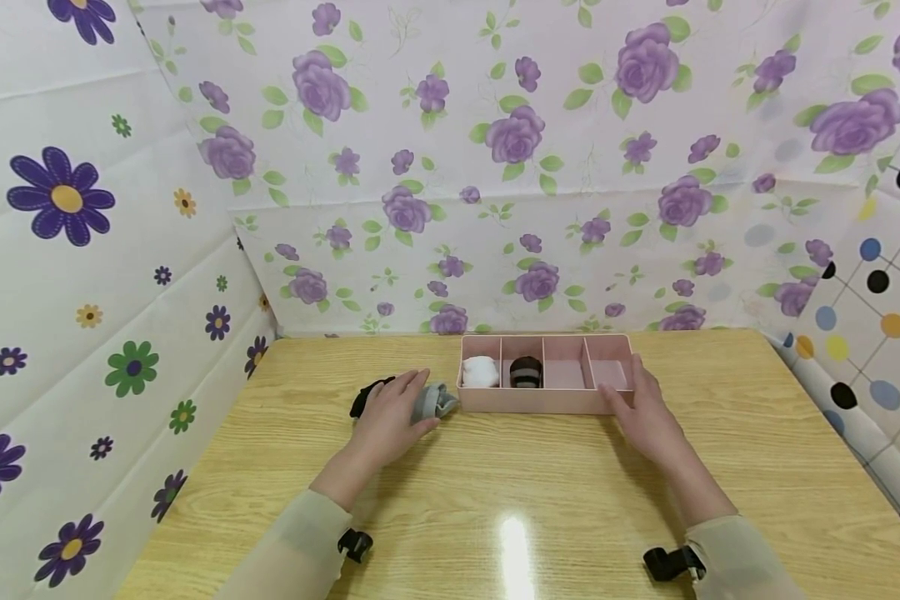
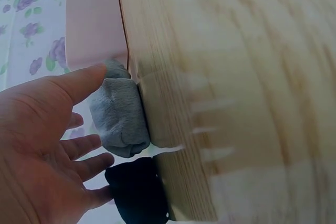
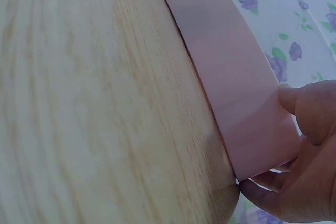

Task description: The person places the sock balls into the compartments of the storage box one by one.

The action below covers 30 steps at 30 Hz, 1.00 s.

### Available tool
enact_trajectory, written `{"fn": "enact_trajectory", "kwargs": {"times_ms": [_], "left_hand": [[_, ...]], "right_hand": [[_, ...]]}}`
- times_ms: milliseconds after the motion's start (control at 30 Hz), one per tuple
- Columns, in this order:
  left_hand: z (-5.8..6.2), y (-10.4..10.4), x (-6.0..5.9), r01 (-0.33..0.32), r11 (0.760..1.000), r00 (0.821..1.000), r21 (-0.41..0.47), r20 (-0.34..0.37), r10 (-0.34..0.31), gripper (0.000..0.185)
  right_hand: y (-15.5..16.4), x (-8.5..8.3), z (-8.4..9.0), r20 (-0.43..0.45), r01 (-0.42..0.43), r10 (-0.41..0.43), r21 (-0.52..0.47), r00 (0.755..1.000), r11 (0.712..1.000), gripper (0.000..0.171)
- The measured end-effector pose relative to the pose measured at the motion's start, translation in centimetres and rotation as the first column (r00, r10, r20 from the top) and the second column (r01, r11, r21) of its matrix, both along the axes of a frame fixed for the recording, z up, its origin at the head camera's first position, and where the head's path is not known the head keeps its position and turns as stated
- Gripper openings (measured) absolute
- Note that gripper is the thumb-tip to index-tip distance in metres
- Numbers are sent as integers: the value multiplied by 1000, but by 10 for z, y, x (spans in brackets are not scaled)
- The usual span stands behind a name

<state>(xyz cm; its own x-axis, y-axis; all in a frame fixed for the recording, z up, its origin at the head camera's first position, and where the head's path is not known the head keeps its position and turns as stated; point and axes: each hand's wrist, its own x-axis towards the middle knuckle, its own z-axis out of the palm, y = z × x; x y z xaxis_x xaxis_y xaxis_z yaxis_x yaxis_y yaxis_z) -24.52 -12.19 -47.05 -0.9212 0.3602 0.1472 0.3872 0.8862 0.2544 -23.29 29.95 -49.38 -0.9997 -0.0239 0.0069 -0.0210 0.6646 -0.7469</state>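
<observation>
My left hand [image 1: 392, 421] reaches over a grey rolled-up sock [image 2: 119, 116] and a black rolled-up sock [image 2: 137, 192] on the table. Its fingers are spread; in the left wrist view the thumb lies against the grey sock and the other fingers are near the black one. My right hand [image 1: 648, 414] holds the right end of a pink box [image 1: 536, 402], thumb at the front rim and fingers round the side. The box has several compartments in a row. A white rolled bundle [image 1: 481, 372] lies in the leftmost, a dark striped one [image 1: 526, 372] in the second.
The box stands near the back edge of the wooden table [image 1: 480, 492], close to a flowered cloth backdrop [image 1: 420, 250]. Patterned cloths also hang at the left and right sides. Black camera mounts sit on both wrists.
</observation>
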Motion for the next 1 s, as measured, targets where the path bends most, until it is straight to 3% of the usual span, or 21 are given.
{"fn": "enact_trajectory", "kwargs": {"times_ms": [1000], "left_hand": [[-6, 1, -4, 7, 998, 1000, -66, 10, -6, 79]], "right_hand": [[1, 0, 0, -8, -2, 2, -3, 1000, 1000, 99]]}}
